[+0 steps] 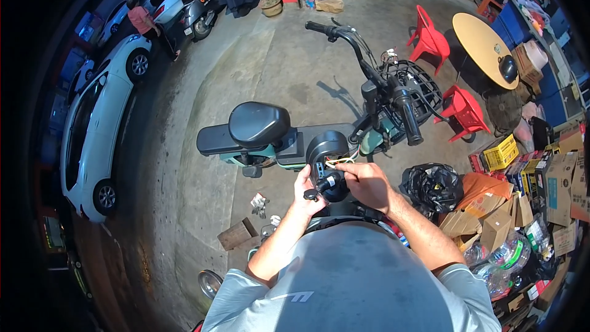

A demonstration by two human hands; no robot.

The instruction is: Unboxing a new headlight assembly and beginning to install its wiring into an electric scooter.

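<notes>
Right in front of me is a round black housing point(327, 143), its near side uncovered and wires showing inside. My left hand point(307, 193) is closed around the left side of a black cylindrical part point(332, 183) with a small white label, just below the housing. A black knob-like end point(311, 195) sticks out by my left fingers. Pale wires point(342, 161) run out of the housing toward my right hand point(370, 184), whose thumb and fingers pinch at them. The exact spot of that pinch is partly hidden by the fingers.
Beyond the housing stands a green electric scooter with a black seat point(259, 124), handlebar point(405, 107) and front basket point(424, 83). Red chairs point(430, 40) and a round table point(476, 40) are at far right; cardboard boxes point(495, 227) pile up at right. A white car point(101, 129) stands left, a person point(144, 21) behind.
</notes>
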